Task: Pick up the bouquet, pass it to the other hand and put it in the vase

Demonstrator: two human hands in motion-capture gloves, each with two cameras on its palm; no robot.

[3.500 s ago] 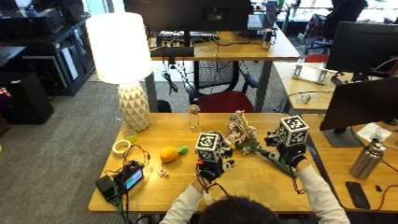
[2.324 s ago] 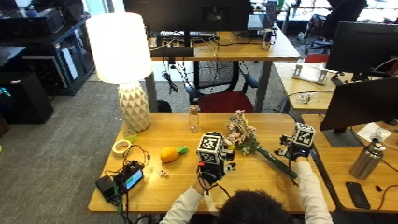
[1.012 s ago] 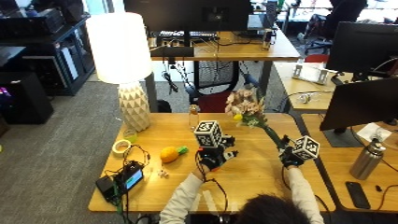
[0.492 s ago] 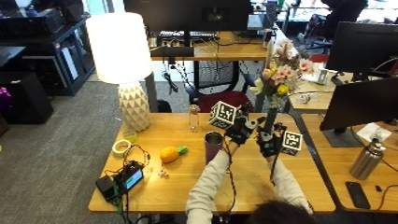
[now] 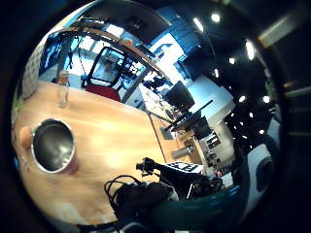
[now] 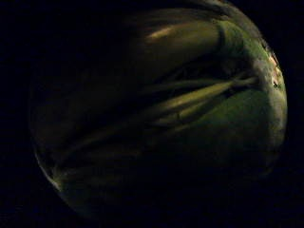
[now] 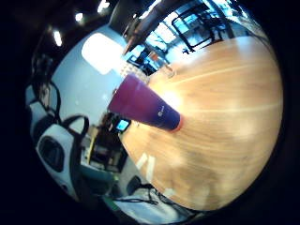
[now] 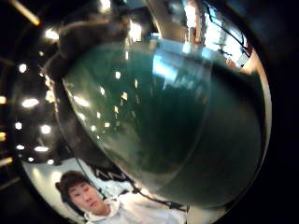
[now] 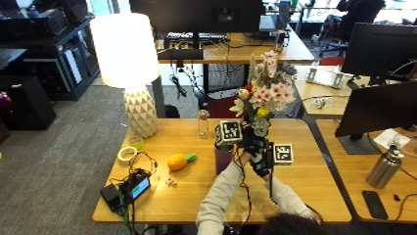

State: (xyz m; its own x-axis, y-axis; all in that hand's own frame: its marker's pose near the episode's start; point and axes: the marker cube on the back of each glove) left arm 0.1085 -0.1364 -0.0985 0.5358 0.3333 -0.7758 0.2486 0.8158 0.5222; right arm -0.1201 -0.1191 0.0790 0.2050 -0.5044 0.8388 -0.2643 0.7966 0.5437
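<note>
The bouquet [image 9: 266,97], pink, white and yellow flowers on green stems, stands upright above the table just right of the purple vase [image 9: 222,159]. My left hand [image 9: 247,142] grips the stems high up; those stems [image 6: 190,102] fill its thumb side view. Just below it, my right hand [image 9: 263,163] grips the lower, dark green part [image 8: 177,116]. The vase [image 7: 143,108] stands upright on the wooden table. Seen from over its rim, the vase [image 5: 52,145] has nothing inside, and the other hand [image 5: 141,194] shows beside it.
On the table [image 9: 182,200] stand a glass bottle [image 9: 204,123] behind the vase and a white lamp [image 9: 127,58] at the back left. A yellow toy fruit [image 9: 177,161], a tape roll [image 9: 127,154] and a cabled device [image 9: 133,188] lie left. A monitor [image 9: 381,107] and steel bottle [image 9: 382,168] are right.
The bouquet went from lying low over the table to upright and raised. My left hand took hold of its stems, and both hands moved left, closer to the vase.
</note>
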